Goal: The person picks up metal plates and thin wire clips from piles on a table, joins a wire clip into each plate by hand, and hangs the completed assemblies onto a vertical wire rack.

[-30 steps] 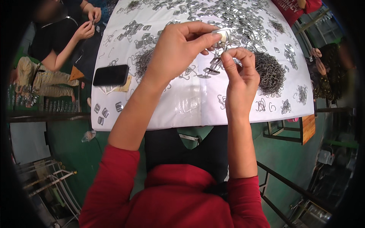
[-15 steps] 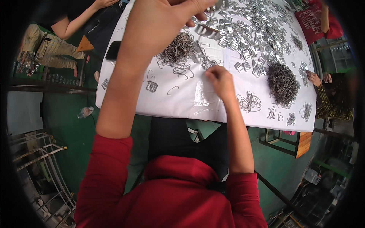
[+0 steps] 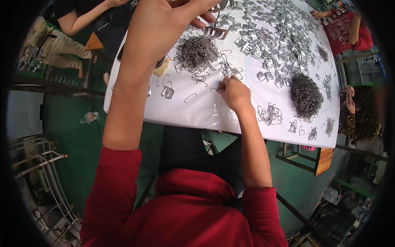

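Note:
My left hand is raised over the far left of the table, fingers closed round a metal buckle cut off by the top edge. A second silver buckle hangs below it, joined by a thin wire. Lower and to the right, my right hand is pinched close to the tabletop. A small bent wire hook shows at its fingertips. Just beyond lie scattered wire hooks and a tangled dark heap of hooks. One loose buckle with a hook rests left of my right hand.
Many silver buckles spread across the white-covered table. Another hook heap and smaller hook groups lie to the right. Co-workers sit round the table, one person's hands at the right edge. A wooden stool stands below.
My right hand has drawn slightly left and nearer to me, and a hook now shows at its fingertips. My left hand has shifted a little left with the hanging buckle.

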Demonstrator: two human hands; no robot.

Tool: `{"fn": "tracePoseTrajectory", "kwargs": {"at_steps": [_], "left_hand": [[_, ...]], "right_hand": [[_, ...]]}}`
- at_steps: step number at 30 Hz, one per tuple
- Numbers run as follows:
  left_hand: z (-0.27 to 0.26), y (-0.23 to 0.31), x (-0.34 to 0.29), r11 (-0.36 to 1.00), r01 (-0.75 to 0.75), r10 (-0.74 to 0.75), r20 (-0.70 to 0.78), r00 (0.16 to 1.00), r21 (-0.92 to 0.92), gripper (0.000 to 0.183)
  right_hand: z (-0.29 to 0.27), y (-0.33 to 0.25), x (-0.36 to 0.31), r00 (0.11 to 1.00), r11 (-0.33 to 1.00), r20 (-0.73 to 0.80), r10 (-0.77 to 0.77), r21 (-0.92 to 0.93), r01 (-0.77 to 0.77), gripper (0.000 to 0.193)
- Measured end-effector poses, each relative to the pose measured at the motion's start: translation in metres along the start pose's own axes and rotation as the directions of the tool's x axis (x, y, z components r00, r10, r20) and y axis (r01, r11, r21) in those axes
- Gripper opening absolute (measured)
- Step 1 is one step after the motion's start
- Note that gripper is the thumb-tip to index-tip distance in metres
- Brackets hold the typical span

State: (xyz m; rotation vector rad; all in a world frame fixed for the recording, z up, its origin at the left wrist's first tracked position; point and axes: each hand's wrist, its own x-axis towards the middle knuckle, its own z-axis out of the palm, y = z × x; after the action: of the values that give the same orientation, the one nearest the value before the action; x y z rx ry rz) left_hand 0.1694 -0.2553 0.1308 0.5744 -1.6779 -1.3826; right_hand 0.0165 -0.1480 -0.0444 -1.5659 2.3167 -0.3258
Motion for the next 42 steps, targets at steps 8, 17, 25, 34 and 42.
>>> {"fn": "tracePoseTrajectory", "kwargs": {"at_steps": [8, 17, 25, 34, 42], "left_hand": [[0.005, 0.001, 0.005, 1.0, 0.006, -0.005, 0.032, 0.999, -0.026, 0.018], [-0.002, -0.006, -0.003, 0.989, -0.09, 0.083, 0.061, 0.995, 0.114, 0.024], [0.034, -0.003, -0.016, 0.998, -0.011, -0.001, 0.193, 0.981, 0.058, 0.025], [0.08, 0.005, -0.022, 0.985, -0.124, 0.097, 0.204, 0.974, 0.123, 0.023], [0.108, 0.0, -0.025, 0.975, -0.171, 0.13, 0.257, 0.958, 0.142, 0.023]], "right_hand": [[0.018, -0.027, 0.03, 0.969, 0.977, -0.146, -0.201, 0.037, 0.209, 0.013], [-0.02, 0.022, -0.001, 0.986, 0.481, 0.164, -0.033, 0.867, -0.128, 0.009], [-0.145, -0.038, -0.051, 0.975, 0.068, -0.213, 0.065, 0.976, 0.208, 0.016], [-0.16, -0.039, -0.059, 0.806, 0.384, -0.549, 0.222, 0.809, 0.445, 0.016], [-0.153, -0.018, -0.063, 0.65, 0.421, -0.71, 0.271, 0.694, 0.584, 0.015]]}}
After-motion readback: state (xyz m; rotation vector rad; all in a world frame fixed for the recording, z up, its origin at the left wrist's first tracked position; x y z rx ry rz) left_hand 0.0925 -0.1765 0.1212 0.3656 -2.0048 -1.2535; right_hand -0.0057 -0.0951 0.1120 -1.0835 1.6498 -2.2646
